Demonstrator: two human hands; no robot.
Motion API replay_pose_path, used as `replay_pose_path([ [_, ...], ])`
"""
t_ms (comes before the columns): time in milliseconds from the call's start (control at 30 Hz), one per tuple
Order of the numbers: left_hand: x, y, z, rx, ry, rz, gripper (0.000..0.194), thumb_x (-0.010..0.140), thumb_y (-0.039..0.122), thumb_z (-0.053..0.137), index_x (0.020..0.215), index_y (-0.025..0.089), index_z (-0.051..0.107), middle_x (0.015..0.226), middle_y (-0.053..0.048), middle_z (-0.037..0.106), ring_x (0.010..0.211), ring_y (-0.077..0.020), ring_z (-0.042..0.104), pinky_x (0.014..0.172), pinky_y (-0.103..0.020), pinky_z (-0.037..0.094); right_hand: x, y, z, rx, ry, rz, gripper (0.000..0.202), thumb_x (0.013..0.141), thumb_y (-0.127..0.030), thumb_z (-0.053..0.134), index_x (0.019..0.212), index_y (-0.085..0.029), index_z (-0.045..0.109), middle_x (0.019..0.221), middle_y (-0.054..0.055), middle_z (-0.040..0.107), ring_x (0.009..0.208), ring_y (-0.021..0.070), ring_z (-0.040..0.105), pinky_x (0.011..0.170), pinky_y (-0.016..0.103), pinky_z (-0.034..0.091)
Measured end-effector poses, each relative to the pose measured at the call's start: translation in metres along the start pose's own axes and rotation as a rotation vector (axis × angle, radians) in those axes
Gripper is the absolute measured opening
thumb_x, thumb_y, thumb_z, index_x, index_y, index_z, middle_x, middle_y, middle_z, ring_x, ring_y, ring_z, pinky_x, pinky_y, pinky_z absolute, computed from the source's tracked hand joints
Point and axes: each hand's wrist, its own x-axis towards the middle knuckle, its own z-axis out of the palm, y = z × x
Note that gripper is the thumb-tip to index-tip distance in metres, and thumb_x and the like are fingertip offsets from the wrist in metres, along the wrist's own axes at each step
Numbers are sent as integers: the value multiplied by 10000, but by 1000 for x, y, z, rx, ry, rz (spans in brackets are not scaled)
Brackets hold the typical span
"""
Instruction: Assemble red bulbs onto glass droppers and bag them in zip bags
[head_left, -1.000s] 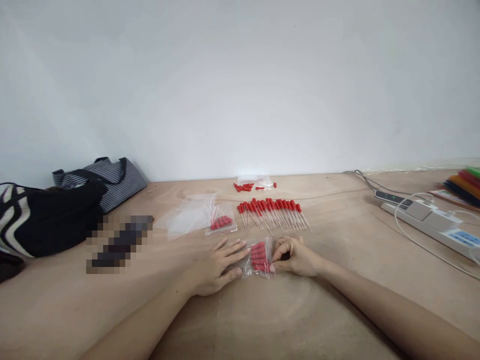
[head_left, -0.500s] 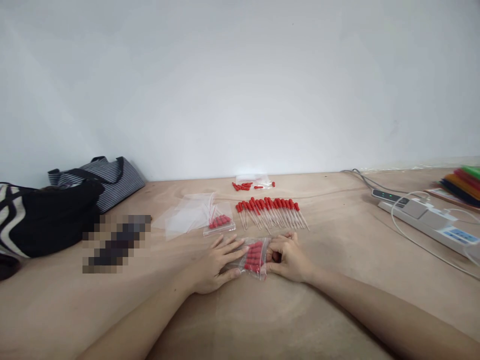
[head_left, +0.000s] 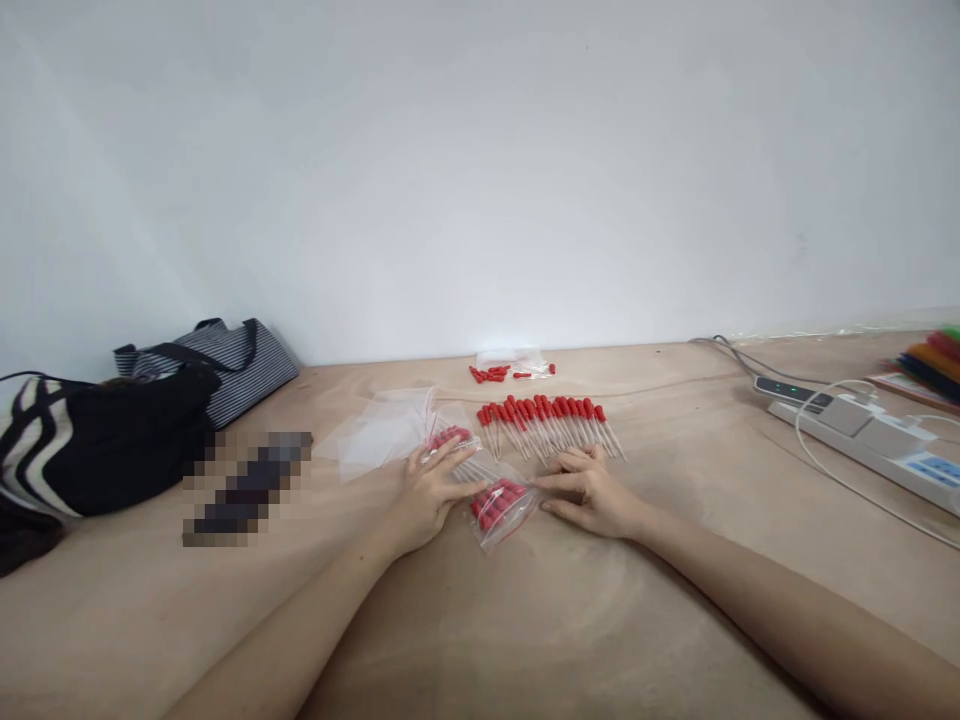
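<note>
A clear zip bag point(head_left: 512, 522) of several red-bulbed droppers lies tilted at the middle of the table, its bulbs towards me on the right. My left hand point(head_left: 429, 503) grips the bag's left side, its fingers across the dropper stems; the thumb is mostly hidden. Just off the bag's right corner, my right hand point(head_left: 589, 492) rests with thumb and index finger apart and nothing visible between them. A second filled bag point(head_left: 450, 437) sits partly behind my left fingers. Beyond my right hand, loose droppers with red bulbs point(head_left: 544, 408) are lined up in a row.
Flat clear bags point(head_left: 381, 432) overlap to the left. Farther back are loose red bulbs point(head_left: 489, 374) beside a plastic bag point(head_left: 529, 360). A power strip point(head_left: 874, 440) with cables stands right; a black bag point(head_left: 142, 440) and a striped bag point(head_left: 255, 370) stand left.
The filled bag has turned, its stem end swinging away towards the second bag. My left hand has shifted with it, and the right hand's fingers have loosened from the bag's edge.
</note>
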Motion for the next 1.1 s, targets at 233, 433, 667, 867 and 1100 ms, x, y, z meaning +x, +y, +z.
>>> replay_pose_path([
  [233,-1,-1,2,-166,346,37,227,843,219,445,971,222,632,1014,-81,637,990,-215,558,853,-434,424,23,2,21,-266,181,-337,200,862,-242,441,901,-244,637,648,-11,568,687,115,466,799,352,232],
  [433,-10,26,-2,-259,286,402,338,758,409,582,1000,174,601,942,-84,648,911,-194,590,802,-314,497,28,4,24,-348,215,-459,245,850,-169,414,716,-202,616,553,-36,526,625,96,426,828,357,198],
  [667,-10,15,7,39,340,413,217,842,164,414,893,202,622,839,-35,671,781,-144,625,716,-276,525,31,-3,22,-363,218,-337,251,828,-159,435,658,-212,611,550,-29,537,634,102,424,831,373,174],
  [867,-10,8,5,154,424,372,191,832,170,442,774,190,623,760,-20,674,718,-134,635,634,-243,524,36,-5,25,-390,277,-361,262,839,-158,430,650,-206,604,570,-30,548,603,93,404,835,352,193],
  [1100,-3,7,2,202,569,418,125,820,150,498,805,174,620,770,-12,693,693,-138,645,632,-258,546,40,-5,28,-355,307,-394,268,808,-125,434,569,-176,545,534,-39,518,597,87,401,827,355,198],
])
